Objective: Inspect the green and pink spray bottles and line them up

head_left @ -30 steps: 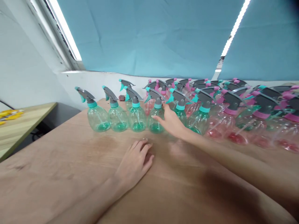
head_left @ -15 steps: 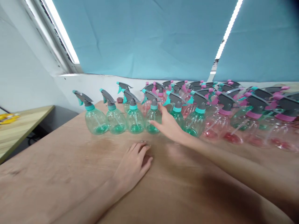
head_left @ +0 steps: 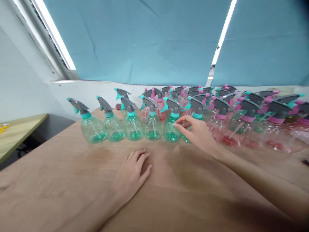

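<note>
A front row of spray bottles runs across the table. Those on the left have clear green bodies and grey trigger heads with turquoise nozzles. My right hand [head_left: 199,133] is in front of the row, by a green spray bottle [head_left: 172,130]; its fingers are bent, with a gap between them and the thumb. Partly behind that hand is another green spray bottle [head_left: 197,112]. Whether the fingertips touch either bottle I cannot tell. My left hand [head_left: 131,172] rests on the table with fingers loosely spread, nearest a green spray bottle [head_left: 134,127], holding nothing.
Pink spray bottles [head_left: 228,129] continue the row to the right, with several more pink and green ones crowded behind. The wooden table [head_left: 79,180] meets a white wall under a blue covering [head_left: 149,42]. A second table [head_left: 21,132] stands at the left.
My right hand has moved right along the row, away from the fourth green bottle from the left, which stands uncovered now. The left hand stays on the table. The view has shifted slightly.
</note>
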A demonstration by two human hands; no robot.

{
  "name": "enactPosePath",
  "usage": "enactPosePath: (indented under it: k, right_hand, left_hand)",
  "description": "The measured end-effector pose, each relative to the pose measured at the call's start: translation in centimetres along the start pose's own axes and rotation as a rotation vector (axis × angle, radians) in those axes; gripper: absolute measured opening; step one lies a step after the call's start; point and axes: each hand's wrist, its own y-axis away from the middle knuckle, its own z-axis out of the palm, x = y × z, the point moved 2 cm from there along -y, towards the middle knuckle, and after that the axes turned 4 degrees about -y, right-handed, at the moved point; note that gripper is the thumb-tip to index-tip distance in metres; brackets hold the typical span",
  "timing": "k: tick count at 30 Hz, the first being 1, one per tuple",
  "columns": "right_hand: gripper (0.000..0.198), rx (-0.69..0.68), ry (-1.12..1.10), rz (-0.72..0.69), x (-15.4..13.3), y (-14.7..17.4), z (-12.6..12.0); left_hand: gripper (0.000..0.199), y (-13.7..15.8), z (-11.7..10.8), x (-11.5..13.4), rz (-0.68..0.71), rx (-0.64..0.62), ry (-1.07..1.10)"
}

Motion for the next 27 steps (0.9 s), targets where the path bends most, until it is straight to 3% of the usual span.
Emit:
enactPosePath:
  k: [5,13,20,24,27]
  right_hand:
    - [0.039,0.002,0.142,0.11,1.4,-0.2,-0.7]
    - [0.082,-0.085,0.253,0.181,1.5,-2.6,2.0]
    - [0.066,-0.132,0.353,0.189,1.0,-2.6,2.4]
    - [0.063,-0.146,0.395,0.156,0.0,-0.5,1.4]
    - [0.069,-0.163,0.412,0.118,-1.1,1.7,0.2]
  left_hand:
    - [0.025,-0.1,-0.3,0.5,0.01,-0.001,0.009]
    - [0.023,-0.1,-0.2,0.8,0.029,0.018,0.016]
    - [0.021,0.0,-0.3,0.9,0.04,0.031,0.025]
    - [0.024,-0.3,-0.3,1.5,0.05,0.036,0.037]
    - [0.037,-0.8,-0.2,2.6,0.047,0.056,0.045]
